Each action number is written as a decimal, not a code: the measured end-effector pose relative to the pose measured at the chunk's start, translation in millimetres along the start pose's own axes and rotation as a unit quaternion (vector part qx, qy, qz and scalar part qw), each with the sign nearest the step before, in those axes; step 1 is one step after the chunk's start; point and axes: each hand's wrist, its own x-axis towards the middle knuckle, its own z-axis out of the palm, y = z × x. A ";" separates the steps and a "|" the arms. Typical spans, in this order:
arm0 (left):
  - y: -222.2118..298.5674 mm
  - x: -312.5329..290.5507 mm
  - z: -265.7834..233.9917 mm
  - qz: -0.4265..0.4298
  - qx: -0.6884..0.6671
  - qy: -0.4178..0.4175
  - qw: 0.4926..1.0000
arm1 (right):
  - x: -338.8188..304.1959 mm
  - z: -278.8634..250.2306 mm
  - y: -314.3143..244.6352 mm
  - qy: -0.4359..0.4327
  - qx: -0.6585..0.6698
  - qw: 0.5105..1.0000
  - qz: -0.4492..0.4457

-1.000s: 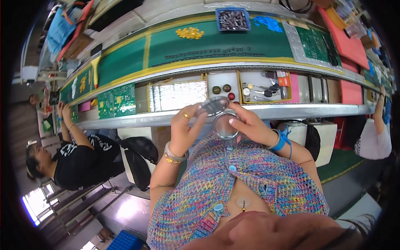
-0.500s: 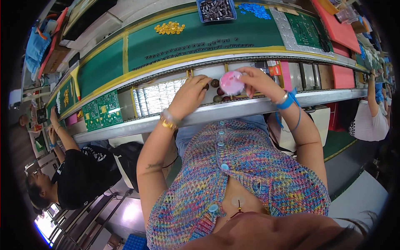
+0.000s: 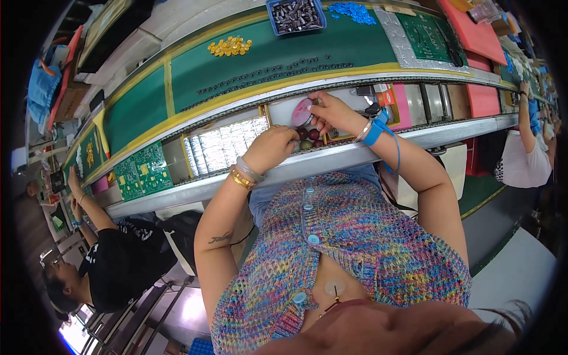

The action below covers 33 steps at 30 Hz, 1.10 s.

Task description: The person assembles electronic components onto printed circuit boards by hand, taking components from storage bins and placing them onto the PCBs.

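Note:
My right hand (image 3: 335,116) grips a pink, round, flat disc with a pale rim (image 3: 301,111) between thumb and fingers, holding it tilted over the gap between the conveyor rails. Just below the disc lie several small, dark red and brownish round balls (image 3: 305,145), perhaps fruit. My left hand (image 3: 271,149) is at the left edge of these balls, its fingers curled and closed; whatever they may hold is hidden. A gold bracelet and a pale bangle circle my left wrist, and a blue strap with a cord (image 3: 374,134) is around the right one.
Beyond the rail, a green bench mat (image 3: 260,62) carries yellow discs (image 3: 229,46), rows of small black parts, a blue bin of dark parts (image 3: 296,28) and blue pieces (image 3: 352,13). Green circuit boards (image 3: 142,171) lie at left. The metal rail (image 3: 278,176) runs before me. Other people work at both sides.
My right hand has moved left and tilted the pink disc more steeply. My left hand has dropped slightly beside the balls. The whole view has shifted a little.

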 end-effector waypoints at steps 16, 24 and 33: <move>1.3 -9.6 -9.8 -0.045 0.039 0.124 0.990 | -5.5 8.0 8.1 0.170 -0.443 0.843 -0.254; -18.1 -17.2 -8.8 -0.264 0.092 -0.014 0.960 | -17.3 17.9 3.1 0.086 -0.488 0.795 -0.348; -38.7 -3.6 -3.8 -0.349 -0.110 -0.058 0.929 | -26.4 18.8 -4.9 0.055 -0.512 0.795 -0.321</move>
